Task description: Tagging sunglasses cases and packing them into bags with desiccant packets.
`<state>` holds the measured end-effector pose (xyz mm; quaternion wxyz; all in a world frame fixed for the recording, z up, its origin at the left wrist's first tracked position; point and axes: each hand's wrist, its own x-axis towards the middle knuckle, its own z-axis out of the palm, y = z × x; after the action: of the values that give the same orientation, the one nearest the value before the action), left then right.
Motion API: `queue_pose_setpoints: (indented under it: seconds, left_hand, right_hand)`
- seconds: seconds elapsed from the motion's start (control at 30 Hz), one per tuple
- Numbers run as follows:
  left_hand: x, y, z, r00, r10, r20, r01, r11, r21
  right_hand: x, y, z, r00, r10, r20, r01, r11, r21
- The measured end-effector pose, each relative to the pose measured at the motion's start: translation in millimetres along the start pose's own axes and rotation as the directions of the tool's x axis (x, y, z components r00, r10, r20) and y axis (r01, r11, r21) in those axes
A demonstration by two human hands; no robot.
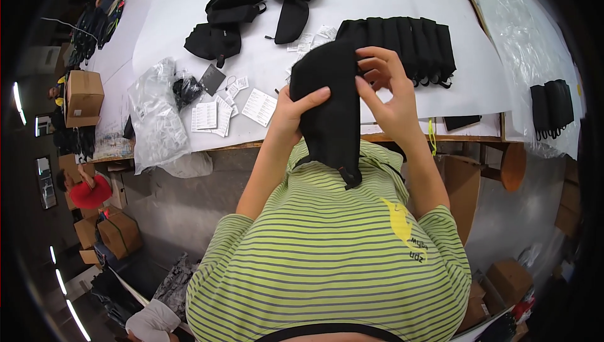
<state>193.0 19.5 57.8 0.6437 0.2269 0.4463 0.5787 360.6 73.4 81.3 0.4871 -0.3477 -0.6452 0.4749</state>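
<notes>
In front of my chest, above the table's near edge, I hold up a black fabric pouch [326, 112] with one rounded end and a small loop at its lower end. My left hand [296, 109] is closed around its left side, thumb lying across the front and the other fingers behind it. Beside the pouch's right edge is my right hand [388, 93], fingers bent and spread apart. Its thumb and fingertips are at that edge; whether they press on it I cannot tell. Several similar black pouches [236, 9] lie loosely at the far side.
A row of black pouches [399, 46] stands to the right on the white table [176, 2]. White printed tags [258, 107], a dark card [212, 80] and a clear plastic bag [154, 115] lie on the left. More black pouches [552, 109] rest on plastic sheeting [513, 21] farther right.
</notes>
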Motion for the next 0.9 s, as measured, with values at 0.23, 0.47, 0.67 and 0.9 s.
queue_pose_setpoints:
  seconds: [0.23, 0.47, 0.67, 0.9]
  left_hand:
    - [-7.9, 2.2, 5.0, 0.999, -0.035, 0.01, 0.034, 0.995, 0.094]
    - [9.4, 5.6, -1.3, 0.986, -0.019, -0.165, -0.002, 0.992, -0.128]
    - [24.0, 18.3, -25.6, 0.981, 0.014, -0.191, -0.064, 0.964, -0.259]
    - [19.9, 4.0, -22.3, 0.974, -0.02, -0.227, -0.052, 0.951, -0.304]
  right_hand:
    - [7.6, 5.8, -12.1, 0.975, -0.221, -0.023, 0.195, 0.902, -0.386]
    - [-15.7, -15.1, -4.2, 0.955, -0.164, 0.246, 0.23, 0.934, -0.273]
    - [-38.2, -18.6, -3.7, 0.914, -0.118, 0.388, 0.232, 0.937, -0.261]
    - [-25.7, -24.9, -3.9, 0.877, -0.301, 0.374, 0.473, 0.673, -0.569]
